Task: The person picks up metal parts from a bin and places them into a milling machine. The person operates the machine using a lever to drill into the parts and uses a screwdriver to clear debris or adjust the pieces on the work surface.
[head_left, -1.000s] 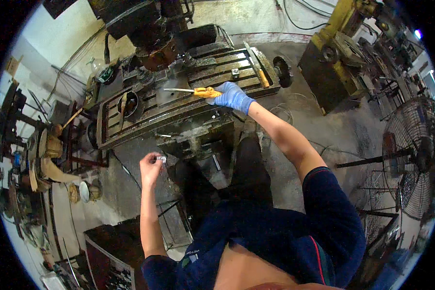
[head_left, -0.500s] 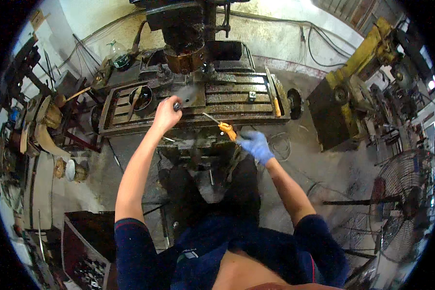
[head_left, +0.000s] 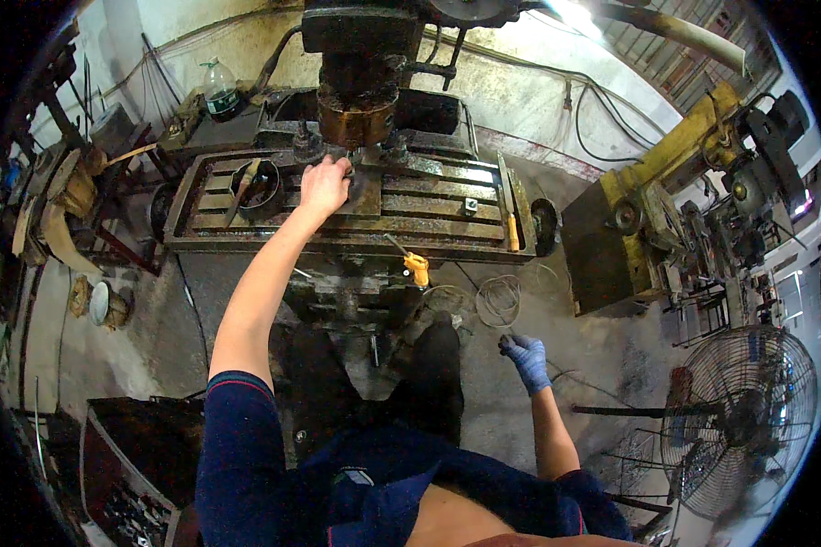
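My bare left hand [head_left: 326, 185] reaches over the milling machine table [head_left: 429, 232], just below the spindle head [head_left: 358, 114]. Its fingers are curled round a small dark metal part, mostly hidden by the hand. In a blue glove, my right hand [head_left: 526, 362] is held low over the floor, away from the table. Its fingers are closed, and what they hold, if anything, cannot be made out. An orange air blow gun [head_left: 417, 269] with a thin metal nozzle hangs at the table's front edge, out of both hands.
A round pot [head_left: 263, 187] with a brush stands on the table's left. At its right lie a yellow-handled file [head_left: 513, 230] and a small metal block [head_left: 471, 205]. Coiled hose [head_left: 499, 301] lies on the floor; a caged fan [head_left: 739, 424] stands at right.
My right hand has left the orange air blow gun and drawn back, down and to the right. My left hand has moved forward to beneath the spindle. The view has shifted.
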Motion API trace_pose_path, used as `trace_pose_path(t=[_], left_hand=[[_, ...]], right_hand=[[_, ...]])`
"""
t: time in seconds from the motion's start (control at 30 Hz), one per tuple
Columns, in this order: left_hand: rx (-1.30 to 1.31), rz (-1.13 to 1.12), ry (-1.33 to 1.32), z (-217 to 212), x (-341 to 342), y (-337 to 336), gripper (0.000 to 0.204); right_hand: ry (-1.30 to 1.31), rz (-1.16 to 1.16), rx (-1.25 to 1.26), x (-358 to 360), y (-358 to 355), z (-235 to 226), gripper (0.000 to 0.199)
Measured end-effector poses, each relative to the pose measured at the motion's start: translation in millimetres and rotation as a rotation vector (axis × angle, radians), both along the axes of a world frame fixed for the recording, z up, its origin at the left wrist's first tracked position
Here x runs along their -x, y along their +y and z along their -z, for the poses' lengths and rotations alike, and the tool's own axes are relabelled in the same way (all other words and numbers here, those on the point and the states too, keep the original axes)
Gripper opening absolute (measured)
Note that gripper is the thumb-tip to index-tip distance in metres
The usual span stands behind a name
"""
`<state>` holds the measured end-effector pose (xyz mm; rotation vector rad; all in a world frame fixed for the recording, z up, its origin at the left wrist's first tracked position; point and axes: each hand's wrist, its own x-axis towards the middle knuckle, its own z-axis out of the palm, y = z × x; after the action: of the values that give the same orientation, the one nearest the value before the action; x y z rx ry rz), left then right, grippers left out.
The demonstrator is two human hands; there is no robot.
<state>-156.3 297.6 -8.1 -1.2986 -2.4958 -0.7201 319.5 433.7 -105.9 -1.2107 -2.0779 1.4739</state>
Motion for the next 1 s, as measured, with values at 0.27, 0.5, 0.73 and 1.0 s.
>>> trace_pose_path(t=[0.27,0.5,0.73,1.0], left_hand=[[-0.023,0.027,0.004,16,16,21,0.018],[-0.059,-0.025,0.026,10,6,17,0.020],[0.080,0.029,0.113,15,13,26,0.012],[0.000,-0.010,0.122,17,18,25,0.019]], right_hand=[[0.081,-0.009,-0.056,13,-3,-19,0.020],[0.018,-0.064,-0.229,30,19,-71,0.024],[0.119,-0.054,-0.260,52,16,-91,0.027],[0.059,-0.065,-0.343,36,22,-84,0.028]])
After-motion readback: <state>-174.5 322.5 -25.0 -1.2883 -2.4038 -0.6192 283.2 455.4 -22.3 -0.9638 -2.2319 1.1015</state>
